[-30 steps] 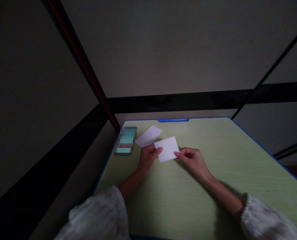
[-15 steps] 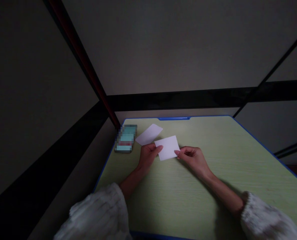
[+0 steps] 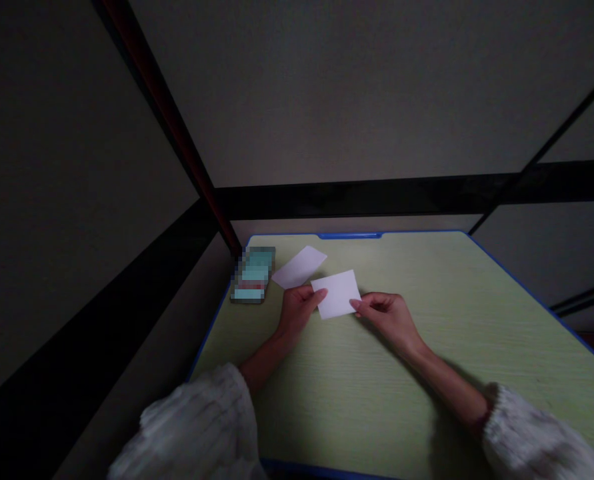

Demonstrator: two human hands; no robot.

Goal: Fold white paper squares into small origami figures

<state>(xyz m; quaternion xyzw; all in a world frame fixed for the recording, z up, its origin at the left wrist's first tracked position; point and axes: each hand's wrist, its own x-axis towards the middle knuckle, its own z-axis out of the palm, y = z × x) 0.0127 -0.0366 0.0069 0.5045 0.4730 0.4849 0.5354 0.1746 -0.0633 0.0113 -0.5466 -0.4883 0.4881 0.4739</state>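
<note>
A small white sheet of paper [image 3: 337,295] is held up between my two hands, tilted slightly. My left hand [image 3: 299,309] pinches its left edge, thumb on the near face. At the lower right corner, the thumb and fingers of my right hand [image 3: 387,317] are closed on the same sheet. A second white sheet [image 3: 299,267] lies on the table just behind my left hand, its near end partly hidden by that hand. The fingers behind the held sheet are mostly out of sight.
A blurred, phone-like device [image 3: 255,275] with a lit screen lies at the table's left edge. The light green table [image 3: 477,307] has a blue rim and a blue strip [image 3: 351,235] at its far edge. Dark-banded walls [image 3: 357,93] stand behind and to the left.
The view has shifted very slightly. Both hands keep the same grip on the sheet, and the other things stay in place.
</note>
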